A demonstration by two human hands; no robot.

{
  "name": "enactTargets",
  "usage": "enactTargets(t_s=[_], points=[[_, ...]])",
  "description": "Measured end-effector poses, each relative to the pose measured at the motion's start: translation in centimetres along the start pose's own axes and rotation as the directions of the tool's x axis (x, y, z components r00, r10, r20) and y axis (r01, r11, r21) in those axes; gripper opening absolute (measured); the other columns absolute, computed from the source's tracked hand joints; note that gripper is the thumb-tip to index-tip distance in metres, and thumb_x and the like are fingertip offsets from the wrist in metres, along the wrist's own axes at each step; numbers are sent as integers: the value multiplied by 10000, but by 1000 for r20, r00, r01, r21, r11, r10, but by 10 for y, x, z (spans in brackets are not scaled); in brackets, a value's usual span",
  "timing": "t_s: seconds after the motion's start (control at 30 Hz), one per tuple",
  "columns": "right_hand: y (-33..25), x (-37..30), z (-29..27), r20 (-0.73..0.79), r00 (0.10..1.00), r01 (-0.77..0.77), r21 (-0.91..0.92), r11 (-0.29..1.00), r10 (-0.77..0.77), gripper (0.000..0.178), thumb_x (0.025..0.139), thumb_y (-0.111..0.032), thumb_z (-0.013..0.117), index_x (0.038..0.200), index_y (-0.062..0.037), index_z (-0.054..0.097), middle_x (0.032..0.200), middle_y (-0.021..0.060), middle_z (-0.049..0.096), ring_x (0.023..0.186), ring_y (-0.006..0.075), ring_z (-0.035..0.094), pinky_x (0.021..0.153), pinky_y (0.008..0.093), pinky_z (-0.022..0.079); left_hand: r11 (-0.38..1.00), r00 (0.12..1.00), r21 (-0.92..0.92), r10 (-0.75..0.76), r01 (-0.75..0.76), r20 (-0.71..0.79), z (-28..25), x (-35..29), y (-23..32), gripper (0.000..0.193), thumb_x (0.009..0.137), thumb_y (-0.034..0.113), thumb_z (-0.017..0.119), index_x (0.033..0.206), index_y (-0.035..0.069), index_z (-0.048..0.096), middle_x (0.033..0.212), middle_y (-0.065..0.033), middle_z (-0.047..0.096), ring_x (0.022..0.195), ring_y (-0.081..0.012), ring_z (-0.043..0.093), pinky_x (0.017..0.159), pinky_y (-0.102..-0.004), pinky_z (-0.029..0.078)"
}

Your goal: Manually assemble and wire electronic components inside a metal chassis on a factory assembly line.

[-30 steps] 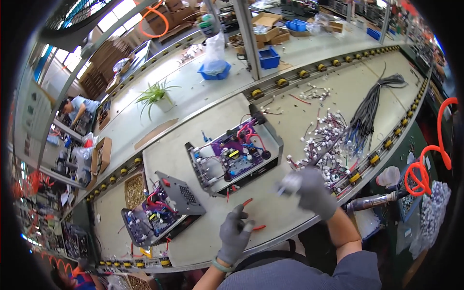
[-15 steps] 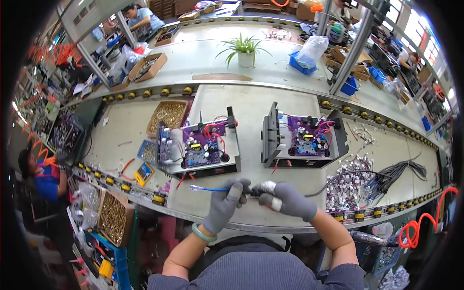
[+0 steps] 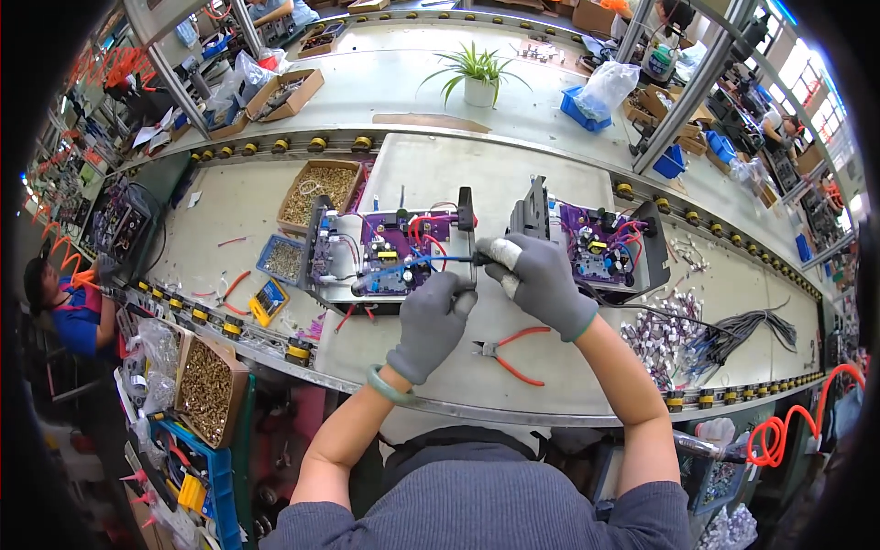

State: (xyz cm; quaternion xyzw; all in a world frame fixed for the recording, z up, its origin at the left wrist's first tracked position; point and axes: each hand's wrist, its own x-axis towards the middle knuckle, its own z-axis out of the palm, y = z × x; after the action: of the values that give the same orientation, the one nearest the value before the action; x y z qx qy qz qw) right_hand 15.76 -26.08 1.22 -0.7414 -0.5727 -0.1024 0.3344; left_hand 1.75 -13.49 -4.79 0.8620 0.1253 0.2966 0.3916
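My right hand (image 3: 545, 284), in a grey glove with white-wrapped fingertips, is closed on a black power cable. From its end a blue wire (image 3: 403, 269) reaches left across the nearer open metal unit (image 3: 454, 282) with its purple circuit board (image 3: 383, 236). My left hand (image 3: 433, 321), also gloved, sits just below the wire, fingers pinched together at the unit's front corner; whatever is between them is hidden. A second open unit (image 3: 655, 266) stands partly behind my right hand. Cutting pliers with orange-red handles (image 3: 518, 335) lie on the bench in front of me.
Brass parts fill a cardboard box (image 3: 344, 183) beside a blue tray of small screws (image 3: 284, 258). White connectors (image 3: 655, 335) and a bundle of dark cables (image 3: 756, 330) lie at right. Roller rails (image 3: 312, 145) edge the bench. A co-worker (image 3: 73, 307) is at far left.
Both hands have moved forward, taking the cable and blue wire over the left unit. My left hand has parted slightly from my right. The pliers have come into view.
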Motion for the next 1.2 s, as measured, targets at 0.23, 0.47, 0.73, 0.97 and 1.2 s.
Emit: enactTargets(t_s=[0.23,0.47,0.73,0.97,1.2], points=[[6,-8,12,-68,995,63,-97,993,-70,241,803,-110,673,1044,-108,666,774,71,639,654,278,635,554,390,495,952,965,163,262,-257,-9,-34,5,32,261,822,92,657,1081,101,633,916,-94,655,749,-276,650,635,-383,492],[6,23,-18,526,850,200,-287,937,-20,116,817,-134,648,921,-123,599,697,67,605,618,281,634,483,422,416,720,851,464,369,-516,373,-48,57,14,229,812,169,659,1028,98,628,825,-60,609,703,-247,603,602,-385,455],[-6,2,5,399,916,187,-368,911,-27,155,825,-89,582,978,-74,603,697,71,595,612,255,636,497,381,467,548,873,681,341,-485,347,-27,42,14,129,792,137,595,910,84,589,716,-52,543,623,-217,570,538,-353,442],[-7,7,-22,321,947,61,-172,983,-2,324,800,-103,685,1116,-83,616,856,125,651,750,323,649,617,431,504,623,821,656,-38,-426,569,-107,68,24,38,810,123,590,816,94,615,758,-85,664,717,-273,695,586,-401,523],[-12,38,-32,60,998,-32,92,995,27,292,834,-93,681,1125,-69,668,897,131,690,755,292,671,661,371,523,819,798,-208,-408,535,443,-140,91,42,228,923,252,635,963,28,640,675,7,562,579,-48,562,485,-190,431]])
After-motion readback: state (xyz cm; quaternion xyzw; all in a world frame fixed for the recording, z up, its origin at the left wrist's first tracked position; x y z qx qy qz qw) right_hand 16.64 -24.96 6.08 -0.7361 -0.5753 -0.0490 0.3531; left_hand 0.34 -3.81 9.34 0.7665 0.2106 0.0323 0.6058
